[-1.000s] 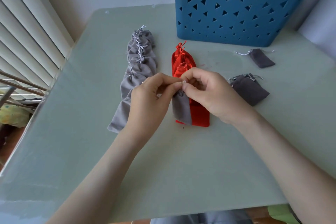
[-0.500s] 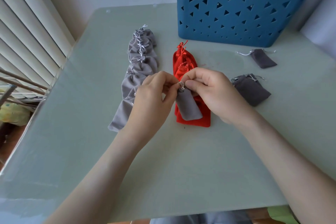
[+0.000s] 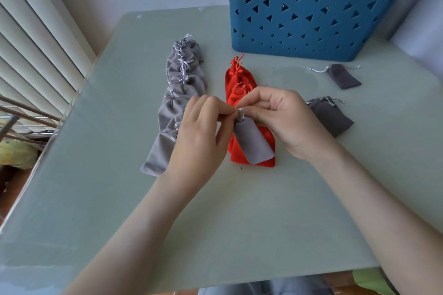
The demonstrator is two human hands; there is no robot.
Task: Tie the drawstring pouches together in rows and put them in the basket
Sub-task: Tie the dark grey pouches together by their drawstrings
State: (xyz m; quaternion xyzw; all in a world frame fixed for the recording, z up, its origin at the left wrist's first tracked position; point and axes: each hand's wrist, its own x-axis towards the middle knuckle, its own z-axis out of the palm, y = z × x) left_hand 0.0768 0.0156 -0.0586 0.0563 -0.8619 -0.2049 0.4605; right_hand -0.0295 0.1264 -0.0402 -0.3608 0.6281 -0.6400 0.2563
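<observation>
A small grey drawstring pouch (image 3: pixel 253 142) hangs tilted above the table, held by its gathered neck. My left hand (image 3: pixel 202 132) and my right hand (image 3: pixel 281 118) both pinch its drawstring at the top, fingertips almost touching. Under it lies a row of red pouches (image 3: pixel 236 84), partly hidden by my hands. A long row of tied light grey pouches (image 3: pixel 178 93) lies to the left. Two dark grey pouches lie loose on the right, one near my right hand (image 3: pixel 332 116) and one farther back (image 3: pixel 342 76). The blue basket (image 3: pixel 309 9) stands at the back.
The pale green table (image 3: pixel 215 223) has its front edge near me. Window blinds (image 3: pixel 31 38) run along the left side, close to the table's left edge. A white wall rises behind the table.
The grey pouch's lower end has swung out to the right, from hanging straight down to slanting. My hands stayed over the red row, still pinching the drawstring.
</observation>
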